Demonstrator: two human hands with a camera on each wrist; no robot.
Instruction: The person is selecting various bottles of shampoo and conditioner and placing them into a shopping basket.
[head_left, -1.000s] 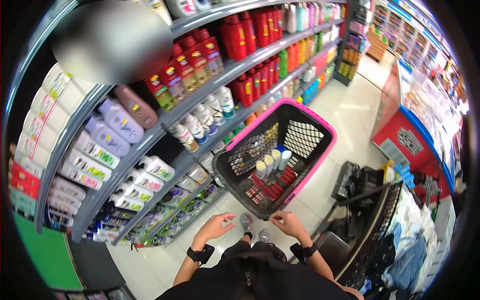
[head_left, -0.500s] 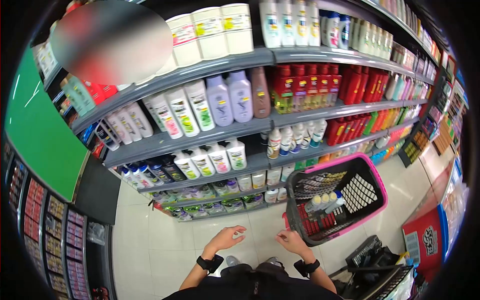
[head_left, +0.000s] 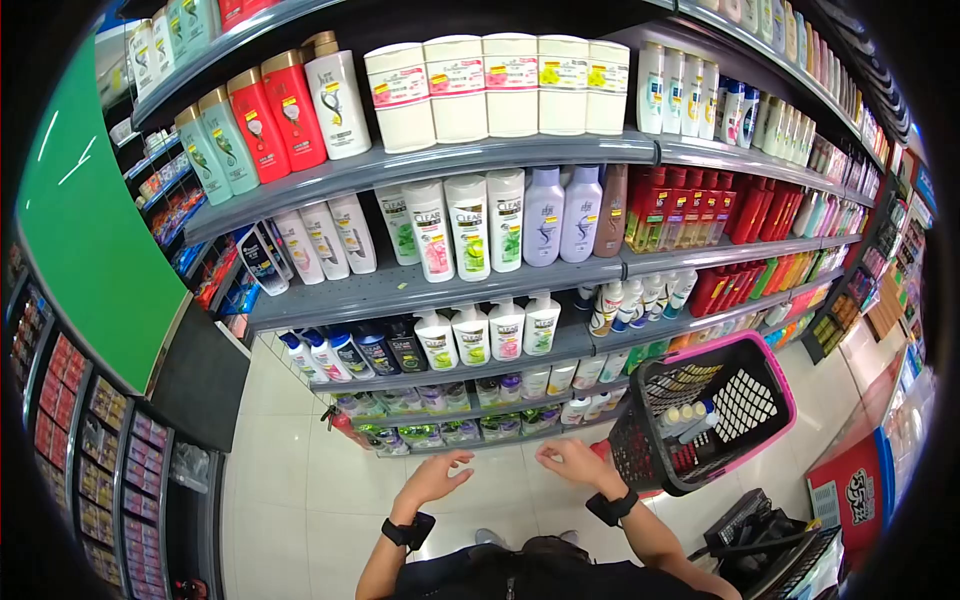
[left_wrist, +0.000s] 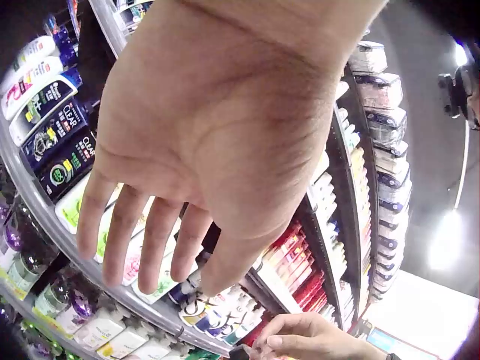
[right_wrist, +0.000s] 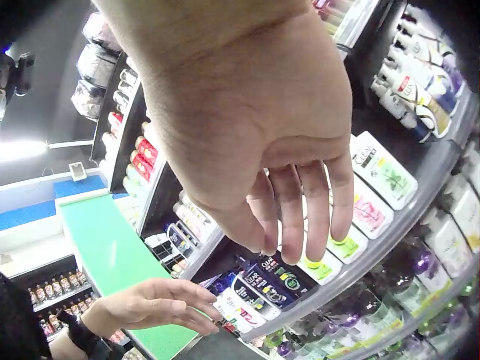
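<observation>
L hand (head_left: 437,478) and R hand (head_left: 570,463) are both out in front of me at waist level, palms down, fingers loosely spread with a slight droop. Neither is gripping or touching anything, and there's a gap between them. The L wrist cam agrees: L hand (left_wrist: 217,135) hangs slack, fingers straight-ish, w/ the R hand low in that frame. Same on the R wrist cam, R hand (right_wrist: 255,142) empty. Black wrist straps (head_left: 405,530) sit on both forearms. Nearest stock is at 12 o'clock from the hands: small white and purple plastic bottles on the lowest grey metal shelves (head_left: 480,420), close but not reached. One tier up, also 12 o'clock, is a row of white flip-cap bottles w/ green and pink labels (head_left: 490,330), w/ dark navy bottles (head_left: 375,350) at 11. Above those stand tall white shampoo bottles (head_left: 470,225), then lilac ones and a run of red ones off to 1 o'clock. At 3 o'clock from the R hand is the black mesh plastic shopping basket w/ pink rim (head_left: 730,342), on the pale tiled floor (head_left: 290,470), apart from the hand. It already holds a few white-capped bottles (head_left: 690,415) and red flat boxes (head_left: 685,455), so I'd judge some picking is done. It looks far from full, though, and nothing from this shelf bay is in hand yet. A big green panel (head_left: 80,240) sits at 10 o'clock.
</observation>
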